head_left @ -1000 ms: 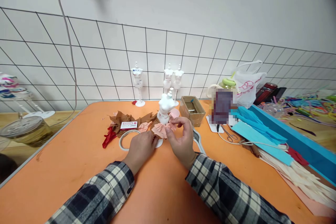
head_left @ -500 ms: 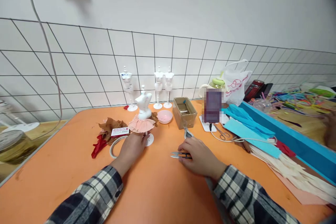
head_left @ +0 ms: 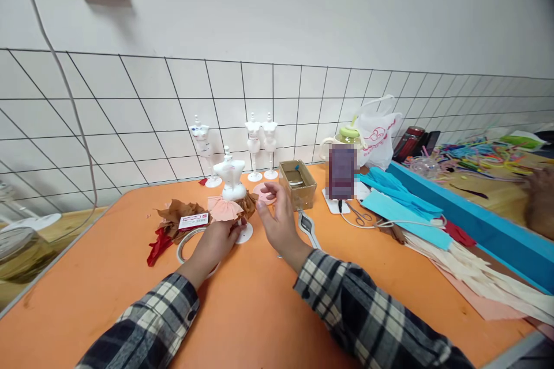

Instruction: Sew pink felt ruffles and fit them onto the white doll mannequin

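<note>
A small white dress-form mannequin [head_left: 230, 176] wears a skirt of pleated peach paper [head_left: 223, 209] with brown crumpled paper [head_left: 249, 206] on its right side. My left hand [head_left: 217, 242] is closed round its stand, just below the skirt; the fingertips partly hide the stand. My right hand [head_left: 279, 222] is raised to the right of the mannequin with fingers apart and nothing in it. It partly covers a pink bowl [head_left: 259, 189]. The thread snips are mostly hidden beneath my right wrist. Beside that wrist lies a grey tool with an oval head [head_left: 307, 226].
Three more mannequins [head_left: 253, 144] stand by the tiled wall. A cardboard box [head_left: 298, 184], a phone on a stand [head_left: 341, 173] and scissors [head_left: 360, 216] are to the right, near blue paper [head_left: 407, 219]. A tape roll [head_left: 184, 247] and brown paper [head_left: 179, 216] lie left. Another person's hand [head_left: 543, 202] shows far right.
My right hand has let go of the thread snips and moved up and left toward the mannequin, opening. The mannequin has turned, bringing more brown paper into view. My left hand still holds the stand.
</note>
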A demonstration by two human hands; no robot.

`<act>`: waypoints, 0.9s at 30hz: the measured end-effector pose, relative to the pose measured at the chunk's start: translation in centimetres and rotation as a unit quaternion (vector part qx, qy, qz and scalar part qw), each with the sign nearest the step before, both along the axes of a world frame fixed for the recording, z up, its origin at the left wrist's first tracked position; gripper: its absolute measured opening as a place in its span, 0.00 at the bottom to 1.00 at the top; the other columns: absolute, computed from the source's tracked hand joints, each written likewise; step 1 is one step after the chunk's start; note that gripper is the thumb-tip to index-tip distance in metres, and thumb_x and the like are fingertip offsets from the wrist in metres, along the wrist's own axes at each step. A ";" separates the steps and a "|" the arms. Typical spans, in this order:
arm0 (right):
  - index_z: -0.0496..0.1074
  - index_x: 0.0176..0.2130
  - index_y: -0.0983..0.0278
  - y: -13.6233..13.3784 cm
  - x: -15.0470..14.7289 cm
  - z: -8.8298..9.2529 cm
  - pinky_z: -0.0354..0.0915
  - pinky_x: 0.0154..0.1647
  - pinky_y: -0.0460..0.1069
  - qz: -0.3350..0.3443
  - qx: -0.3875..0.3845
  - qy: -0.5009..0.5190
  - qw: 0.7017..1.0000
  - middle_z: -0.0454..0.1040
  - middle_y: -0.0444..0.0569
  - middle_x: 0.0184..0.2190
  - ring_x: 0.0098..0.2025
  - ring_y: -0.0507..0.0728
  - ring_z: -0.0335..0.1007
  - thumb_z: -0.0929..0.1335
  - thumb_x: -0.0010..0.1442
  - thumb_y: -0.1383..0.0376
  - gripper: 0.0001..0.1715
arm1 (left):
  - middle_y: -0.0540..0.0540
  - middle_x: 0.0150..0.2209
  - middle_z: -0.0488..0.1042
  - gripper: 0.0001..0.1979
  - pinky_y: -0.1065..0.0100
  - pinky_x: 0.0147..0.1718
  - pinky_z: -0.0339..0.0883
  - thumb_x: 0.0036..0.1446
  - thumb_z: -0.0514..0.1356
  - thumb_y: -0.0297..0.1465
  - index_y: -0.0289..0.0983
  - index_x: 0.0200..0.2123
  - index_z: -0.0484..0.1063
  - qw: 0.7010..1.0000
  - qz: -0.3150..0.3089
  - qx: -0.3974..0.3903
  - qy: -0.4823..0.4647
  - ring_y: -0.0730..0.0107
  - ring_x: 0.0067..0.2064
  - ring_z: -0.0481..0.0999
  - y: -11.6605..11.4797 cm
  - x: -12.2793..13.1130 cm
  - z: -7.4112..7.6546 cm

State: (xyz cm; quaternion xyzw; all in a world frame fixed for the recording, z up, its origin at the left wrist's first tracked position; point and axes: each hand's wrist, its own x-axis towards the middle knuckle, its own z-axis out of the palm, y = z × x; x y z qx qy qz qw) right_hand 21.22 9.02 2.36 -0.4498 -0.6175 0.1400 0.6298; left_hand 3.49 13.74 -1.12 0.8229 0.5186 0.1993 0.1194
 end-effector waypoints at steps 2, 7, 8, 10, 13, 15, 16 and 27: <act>0.56 0.55 0.61 1.3 -1.6 -0.1 0.63 0.53 0.56 -0.014 -0.017 0.029 0.999 0.65 0.54 0.53 0.50 0.57 0.64 0.66 0.60 0.60 0.26 | 0.38 0.39 0.78 0.14 0.63 0.38 0.65 0.58 0.52 0.35 0.35 0.38 0.74 1.000 0.000 0.008 0.001 0.54 0.41 0.76 0.1 0.0 -0.2; 0.54 0.56 0.61 2.1 -2.4 -1.3 0.61 0.55 0.58 0.016 -0.015 0.032 0.999 0.62 0.54 0.55 0.51 0.59 0.63 0.69 0.55 0.61 0.32 | 0.38 0.42 0.78 0.12 0.63 0.39 0.66 0.58 0.52 0.32 0.36 0.38 0.74 0.999 -0.025 0.033 -0.006 0.55 0.43 0.76 0.3 -0.3 -0.6; 0.55 0.55 0.60 2.0 -2.3 -1.5 0.61 0.55 0.57 0.035 -0.013 0.044 0.998 0.62 0.53 0.55 0.52 0.58 0.62 0.67 0.57 0.61 0.29 | 0.38 0.42 0.78 0.12 0.63 0.39 0.66 0.58 0.52 0.33 0.36 0.38 0.74 0.999 -0.026 0.033 -0.006 0.55 0.43 0.76 0.3 -0.3 -0.6; 0.57 0.54 0.60 1.9 -1.9 -1.8 0.61 0.56 0.57 0.065 -0.017 0.077 0.995 0.62 0.53 0.54 0.53 0.58 0.61 0.64 0.61 0.60 0.23 | 0.39 0.42 0.78 0.13 0.62 0.39 0.66 0.59 0.52 0.33 0.37 0.39 0.74 0.999 -0.025 0.029 -0.003 0.55 0.43 0.76 0.3 -0.3 -0.6; 0.56 0.54 0.60 2.0 -1.7 -1.9 0.60 0.57 0.58 0.068 -0.037 0.108 0.991 0.62 0.53 0.53 0.54 0.58 0.61 0.64 0.60 0.60 0.23 | 0.39 0.41 0.79 0.13 0.62 0.39 0.66 0.59 0.52 0.35 0.37 0.38 0.75 1.000 -0.016 0.018 0.001 0.54 0.42 0.76 0.3 -0.3 -0.6; 0.56 0.53 0.60 2.3 -1.8 -1.8 0.60 0.57 0.58 0.062 -0.048 0.106 0.991 0.62 0.53 0.54 0.54 0.58 0.62 0.68 0.56 0.61 0.28 | 0.39 0.40 0.79 0.13 0.62 0.39 0.66 0.59 0.52 0.35 0.37 0.38 0.75 1.000 -0.013 0.017 -0.001 0.55 0.42 0.76 0.3 -0.3 -0.6; 0.55 0.53 0.59 2.5 -1.9 -1.8 0.60 0.57 0.58 0.059 -0.052 0.104 0.991 0.62 0.53 0.53 0.53 0.58 0.62 0.70 0.54 0.62 0.30 | 0.39 0.41 0.79 0.13 0.62 0.39 0.66 0.59 0.52 0.35 0.37 0.38 0.74 1.000 -0.015 0.019 -0.003 0.55 0.42 0.76 0.4 -0.3 -0.6; 0.56 0.54 0.60 1.0 -0.2 -2.1 0.61 0.55 0.57 0.016 -0.019 0.062 0.998 0.63 0.53 0.55 0.53 0.58 0.62 0.67 0.56 0.64 0.28 | 0.41 0.33 0.79 0.13 0.67 0.31 0.62 0.60 0.52 0.37 0.37 0.35 0.73 0.999 0.019 -0.011 0.027 0.59 0.35 0.77 -0.8 0.3 0.0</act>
